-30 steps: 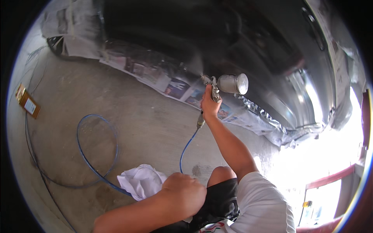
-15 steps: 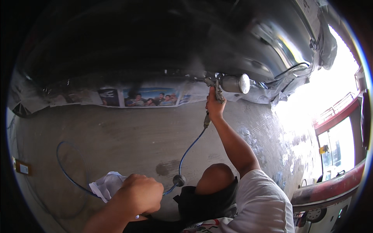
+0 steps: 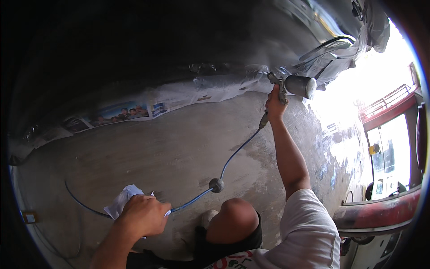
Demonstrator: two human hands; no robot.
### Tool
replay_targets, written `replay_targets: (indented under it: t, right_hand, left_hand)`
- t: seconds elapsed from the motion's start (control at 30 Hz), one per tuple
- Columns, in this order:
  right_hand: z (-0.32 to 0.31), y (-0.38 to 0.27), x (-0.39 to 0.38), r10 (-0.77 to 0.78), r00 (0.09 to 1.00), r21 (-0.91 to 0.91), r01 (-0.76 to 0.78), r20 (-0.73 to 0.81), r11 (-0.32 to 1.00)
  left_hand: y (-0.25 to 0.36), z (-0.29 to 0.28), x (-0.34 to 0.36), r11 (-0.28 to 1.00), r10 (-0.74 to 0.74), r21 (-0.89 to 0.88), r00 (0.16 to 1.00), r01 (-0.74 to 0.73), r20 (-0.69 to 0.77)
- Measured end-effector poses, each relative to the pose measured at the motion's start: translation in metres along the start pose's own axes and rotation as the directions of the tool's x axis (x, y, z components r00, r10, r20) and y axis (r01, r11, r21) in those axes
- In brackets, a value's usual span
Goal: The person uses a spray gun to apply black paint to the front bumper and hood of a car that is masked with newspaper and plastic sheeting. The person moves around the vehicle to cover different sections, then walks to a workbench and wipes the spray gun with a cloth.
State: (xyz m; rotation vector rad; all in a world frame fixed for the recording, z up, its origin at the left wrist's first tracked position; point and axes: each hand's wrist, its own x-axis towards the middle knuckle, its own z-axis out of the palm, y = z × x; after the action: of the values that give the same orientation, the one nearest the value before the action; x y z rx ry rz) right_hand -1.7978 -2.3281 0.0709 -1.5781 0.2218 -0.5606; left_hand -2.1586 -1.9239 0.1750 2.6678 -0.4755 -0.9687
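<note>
My right hand point(image 3: 276, 106) grips a spray gun point(image 3: 282, 95) by its handle. A metal cup point(image 3: 301, 86) sticks out from the gun's right side, and the nozzle is close to the lower edge of a dark, glossy vehicle body point(image 3: 179, 40). Pale mist hangs near the nozzle. From the handle's base a blue air hose point(image 3: 234, 154) runs down through a grey ball point(image 3: 217, 185) to my left hand point(image 3: 147, 216). That hand is closed around the hose and a crumpled white sheet point(image 3: 120, 202), paper or cloth; I cannot tell which.
Printed masking paper point(image 3: 188, 95) hangs along the body's lower edge, with plastic film point(image 3: 378, 33) at the right. Below is a stained concrete floor point(image 3: 148, 157). A small orange-brown box point(image 3: 29, 218) stands far left; a red beam point(image 3: 376, 215) crosses the lower right.
My right hand has carried the spray gun to the right along the body's lower edge. The view has shifted, and the ball and hose now sit higher and farther right.
</note>
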Motion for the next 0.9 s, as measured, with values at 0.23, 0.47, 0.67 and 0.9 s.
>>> replay_targets:
  t: [0.23,0.47,0.67,0.9]
  right_hand:
    - [-0.085,0.032,0.139,-0.032,0.994,-0.082,0.023,-0.104,0.996]
    - [-0.138,0.045,0.239,-0.097,0.962,-0.182,0.051,-0.255,0.982]
    - [-0.166,0.019,0.279,-0.207,0.918,-0.433,0.044,-0.337,0.900]
    - [-0.098,-0.009,0.179,0.050,0.997,-0.001,-0.050,-0.054,0.999]
  left_hand:
    - [0.058,-0.021,0.093,0.976,0.188,-0.057,0.941,-0.212,-0.282]
    - [0.092,-0.041,0.129,0.963,0.218,-0.069,0.906,-0.260,-0.364]
    - [0.099,-0.044,0.134,0.945,0.235,-0.109,0.871,-0.309,-0.432]
    - [0.078,-0.037,0.089,0.962,0.177,-0.133,0.915,-0.239,-0.362]
